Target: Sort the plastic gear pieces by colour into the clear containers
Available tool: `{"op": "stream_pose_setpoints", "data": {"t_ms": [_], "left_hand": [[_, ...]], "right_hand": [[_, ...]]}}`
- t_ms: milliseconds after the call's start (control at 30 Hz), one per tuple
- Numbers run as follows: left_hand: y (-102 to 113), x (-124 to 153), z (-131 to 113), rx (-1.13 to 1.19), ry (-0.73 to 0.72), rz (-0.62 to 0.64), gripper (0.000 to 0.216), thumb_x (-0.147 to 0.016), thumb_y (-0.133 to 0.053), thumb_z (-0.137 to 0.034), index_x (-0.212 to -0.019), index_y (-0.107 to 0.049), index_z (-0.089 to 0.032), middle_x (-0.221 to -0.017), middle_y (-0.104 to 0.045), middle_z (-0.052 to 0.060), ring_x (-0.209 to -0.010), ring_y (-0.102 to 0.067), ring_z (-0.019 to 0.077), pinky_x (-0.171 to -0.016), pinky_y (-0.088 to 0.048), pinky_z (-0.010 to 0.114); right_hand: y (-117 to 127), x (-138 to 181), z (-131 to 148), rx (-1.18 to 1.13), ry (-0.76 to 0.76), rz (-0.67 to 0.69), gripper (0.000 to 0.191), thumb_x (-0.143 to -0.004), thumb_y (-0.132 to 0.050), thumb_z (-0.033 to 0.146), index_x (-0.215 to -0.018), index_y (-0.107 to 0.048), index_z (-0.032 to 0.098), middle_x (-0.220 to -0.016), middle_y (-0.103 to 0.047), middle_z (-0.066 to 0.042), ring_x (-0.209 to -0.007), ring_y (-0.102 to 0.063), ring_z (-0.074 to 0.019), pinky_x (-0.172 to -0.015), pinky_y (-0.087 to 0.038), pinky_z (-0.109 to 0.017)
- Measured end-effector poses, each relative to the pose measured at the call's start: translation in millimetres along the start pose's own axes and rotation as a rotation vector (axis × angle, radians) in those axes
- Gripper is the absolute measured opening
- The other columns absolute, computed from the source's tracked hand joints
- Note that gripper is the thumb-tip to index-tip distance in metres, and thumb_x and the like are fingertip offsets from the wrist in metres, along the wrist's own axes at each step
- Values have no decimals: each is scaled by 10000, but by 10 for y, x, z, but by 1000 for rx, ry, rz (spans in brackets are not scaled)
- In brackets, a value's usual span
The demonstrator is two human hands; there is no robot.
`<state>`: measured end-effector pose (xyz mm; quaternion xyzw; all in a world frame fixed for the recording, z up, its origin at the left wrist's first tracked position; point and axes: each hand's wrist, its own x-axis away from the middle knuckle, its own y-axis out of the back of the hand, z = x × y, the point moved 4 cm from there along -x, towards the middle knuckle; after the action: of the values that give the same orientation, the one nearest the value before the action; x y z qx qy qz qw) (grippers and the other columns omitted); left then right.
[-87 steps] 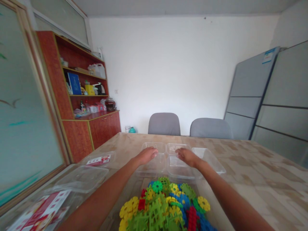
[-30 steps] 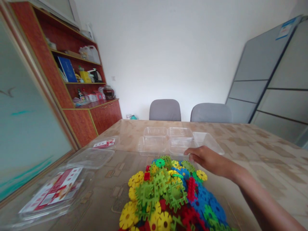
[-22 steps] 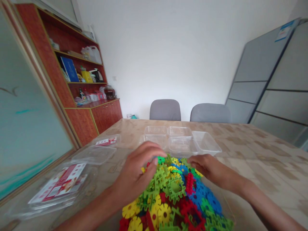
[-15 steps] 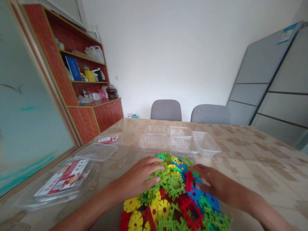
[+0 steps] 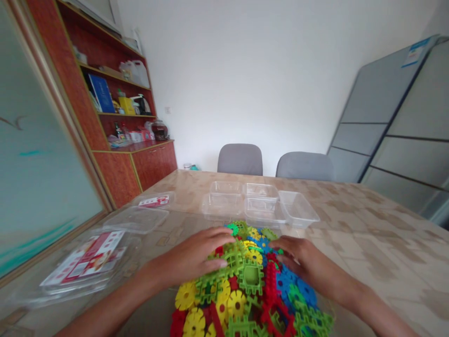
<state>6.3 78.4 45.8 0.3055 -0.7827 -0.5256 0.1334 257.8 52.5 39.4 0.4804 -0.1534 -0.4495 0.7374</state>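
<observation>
A heap of plastic interlocking pieces (image 5: 250,292), green, yellow, red and blue, lies on the table in front of me. My left hand (image 5: 194,256) rests flat on the left side of the heap, fingers stretched over green and yellow pieces. My right hand (image 5: 303,263) lies on the heap's right side with fingers spread over blue and red pieces. Neither hand holds a piece. Beyond the heap stand several clear plastic containers (image 5: 261,204), side by side.
Clear lids (image 5: 136,219) and a clear box with a red and white printed sheet (image 5: 84,264) lie at the left of the patterned table (image 5: 379,243). Two grey chairs (image 5: 240,159) stand at the far edge. A red cabinet (image 5: 133,164) is at the left.
Both hands came back from the clear containers to the heap. In the last half second they shifted slightly over the pieces, still lying flat on top.
</observation>
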Motion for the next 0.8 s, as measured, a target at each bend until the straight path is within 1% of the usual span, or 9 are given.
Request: {"op": "stream_pose_setpoints", "data": {"t_ms": [67,100,200,267,333,467,567,700,800], "left_hand": [[47,41,26,-37,17,7,503,-890,-634,-328,-1361,-487,-233,-1431,-466,101,-1313,-424,280,-1091,-337,422],[46,56,25,-43,15,35,536,-871,-658,-360,-1359,-486,-220,-1422,-473,111,-1305,-433,286,-1082,-349,418],[-35,59,-5,-56,4,122,663,-790,-741,-407,-1358,-479,-190,-1422,-468,133,-1296,-439,311,-1062,-372,418],[-113,27,-16,-64,5,125,691,-768,-767,-362,-1366,-467,-189,-1421,-471,130,-1290,-444,310,-1059,-373,418],[-168,-13,-12,-71,5,78,669,-798,-747,-292,-1387,-440,-211,-1420,-477,112,-1293,-444,290,-1066,-362,410],[-185,-41,2,-69,-17,35,586,-844,-693,-216,-1376,-448,-246,-1406,-497,86,-1289,-451,263,-1073,-348,394],[-148,-25,-4,-48,-38,19,535,-878,-661,-246,-1372,-453,-243,-1395,-506,84,-1292,-440,257,-1082,-334,399],[-151,-32,14,-51,-41,-20,537,-881,-659,-265,-1373,-446,-232,-1376,-515,97,-1275,-446,267,-1072,-341,410],[-196,-56,38,-61,-45,-18,544,-867,-675,-252,-1362,-452,-231,-1353,-532,98,-1253,-465,270,-1060,-353,408]], "right_hand": [[-60,27,74,40,13,12,242,-958,-525,296,-1169,-617,221,-1120,-650,-81,-1013,-614,-224,-905,-497,-372],[-110,37,127,54,28,21,307,-936,-562,310,-1227,-586,216,-1187,-625,-96,-1072,-589,-239,-939,-483,-386],[-308,38,267,100,69,57,483,-855,-667,299,-1311,-527,216,-1283,-580,-103,-1151,-539,-269,-992,-451,-421],[-419,15,296,144,70,45,513,-824,-695,247,-1309,-530,227,-1266,-596,-86,-1140,-544,-273,-1005,-436,-449],[-474,-11,277,186,54,0,478,-833,-678,205,-1292,-545,222,-1258,-605,-79,-1135,-547,-271,-1017,-418,-466],[-451,-30,243,178,55,-41,321,-892,-621,237,-1211,-591,214,-1215,-629,-71,-1090,-574,-250,-980,-445,-429],[-393,-28,277,127,70,-37,186,-967,-511,298,-1073,-633,206,-1060,-674,-59,-974,-614,-222,-899,-481,-386],[-355,-36,287,79,82,-69,303,-1016,-390,304,-909,-653,201,-851,-695,-39,-799,-644,-190,-777,-506,-327],[-326,-40,201,48,57,-166,304,-1015,-385,322,-994,-669,216,-903,-720,-53,-832,-672,-206,-773,-525,-326]]}}
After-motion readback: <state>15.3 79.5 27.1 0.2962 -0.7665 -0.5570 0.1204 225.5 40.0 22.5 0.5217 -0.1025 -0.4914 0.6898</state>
